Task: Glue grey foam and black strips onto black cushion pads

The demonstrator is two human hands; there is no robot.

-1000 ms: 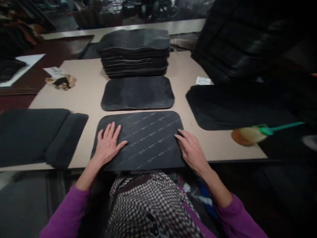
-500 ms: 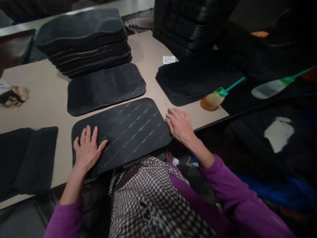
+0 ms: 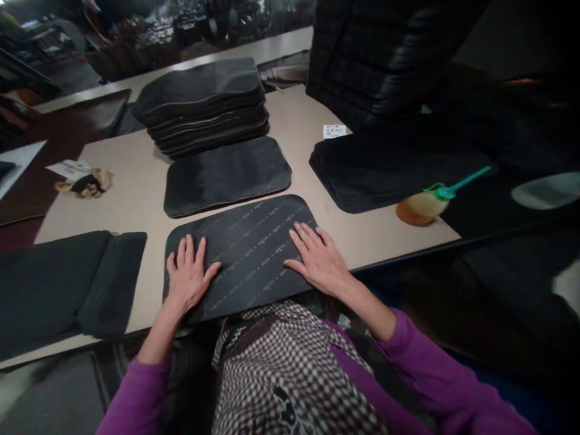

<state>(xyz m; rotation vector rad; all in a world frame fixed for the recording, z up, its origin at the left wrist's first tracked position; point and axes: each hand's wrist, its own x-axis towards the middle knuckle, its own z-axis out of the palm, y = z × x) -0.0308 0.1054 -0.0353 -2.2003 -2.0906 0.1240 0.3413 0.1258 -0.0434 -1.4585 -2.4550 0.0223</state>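
Both hands, the left hand (image 3: 188, 279) and the right hand (image 3: 317, 261), lie open and flat on the printed mat (image 3: 248, 244). A plain mat (image 3: 225, 174) lies just behind the printed mat on the table (image 3: 136, 181).

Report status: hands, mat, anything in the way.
Left hand, right hand open, flat on printed mat. Plain mat just beyond, apart. Bottle lying off to the right, not in the way.

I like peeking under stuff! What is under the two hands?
The left hand and right hand lie flat on a dark printed mat, which rests on the tan table. Anything beneath the mat is covered.
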